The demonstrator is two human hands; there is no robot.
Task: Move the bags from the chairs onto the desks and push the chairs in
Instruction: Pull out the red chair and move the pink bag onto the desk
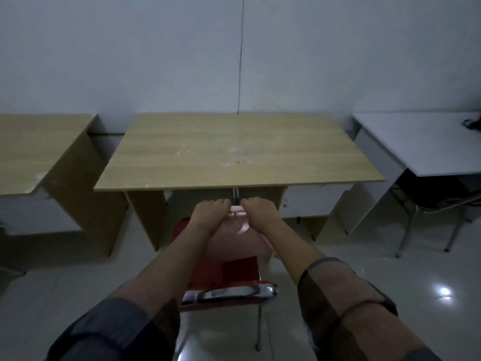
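Bag on one red chair, gripped by left hand and right hand below the middle of three worktops.

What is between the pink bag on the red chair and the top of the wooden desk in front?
In the head view, only both hands, left hand and right hand, holding the pink bag top; the wooden desk shows bare wood.

Single head view, wide-angle, pitched forward and down from above the hands, close, facing the desk just beyond them.
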